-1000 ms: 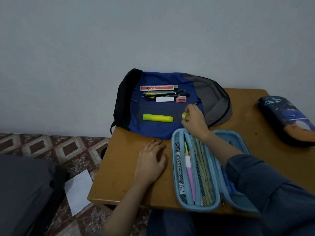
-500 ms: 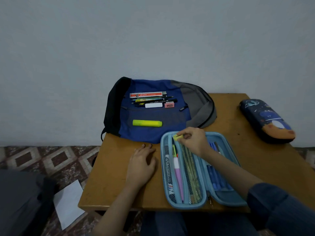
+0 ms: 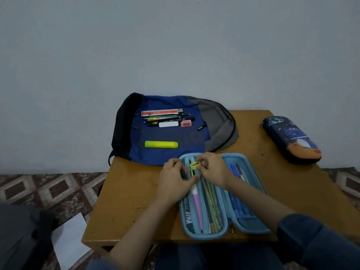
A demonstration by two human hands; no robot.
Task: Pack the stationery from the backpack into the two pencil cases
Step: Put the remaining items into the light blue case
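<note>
A blue and grey backpack [image 3: 214,121] lies flat at the back of the wooden table [image 3: 126,201]. On it rest a ruler [image 3: 161,113], pens and pencils [image 3: 169,118], a white eraser [image 3: 168,124], a pink eraser [image 3: 186,124] and a yellow highlighter [image 3: 161,144]. The light blue pencil case [image 3: 251,225] lies open in front of me, pens and pencils in its mesh pockets. My right hand [image 3: 213,168] pinches a small yellow sharpener [image 3: 194,165] over the case's left half. My left hand [image 3: 173,182] grips the mesh pocket edge beside it.
A dark blue pencil case [image 3: 290,139] with a space print lies zipped at the table's right rear. A white sheet of paper [image 3: 68,240] lies on the patterned floor at the left, next to a dark bag [image 3: 19,236]. The wall stands right behind the backpack.
My right hand carried the yellow sharpener from the backpack down to the open case. My left hand left the tabletop and took hold of the case's mesh pocket.
</note>
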